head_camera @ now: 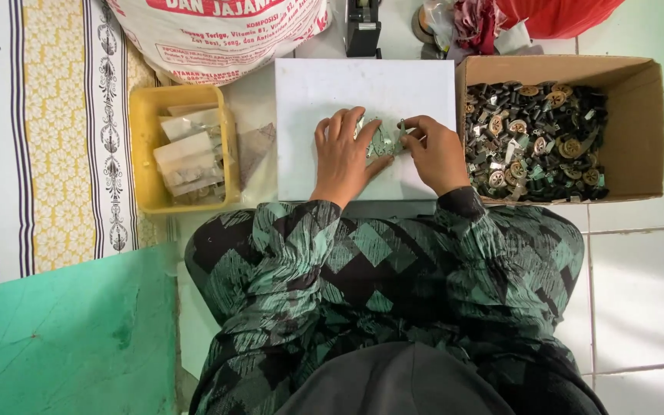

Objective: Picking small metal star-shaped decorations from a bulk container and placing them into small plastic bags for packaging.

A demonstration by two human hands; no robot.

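A small clear plastic packet (383,138) with dark bits inside lies on a white board (317,92) in front of me. My left hand (343,155) rests flat on the board with its fingers spread, touching the packet's left side. My right hand (433,151) pinches the packet's right edge with curled fingers. Both sleeves are green and black patterned cloth.
A cardboard box (639,123) of small black and brass parts sits right of the board. A yellow tub (147,154) with filled clear packets stands left. A large printed sack (217,34), a black device (363,27) and red cloth (559,15) lie behind. A green mat (63,338) is lower left.
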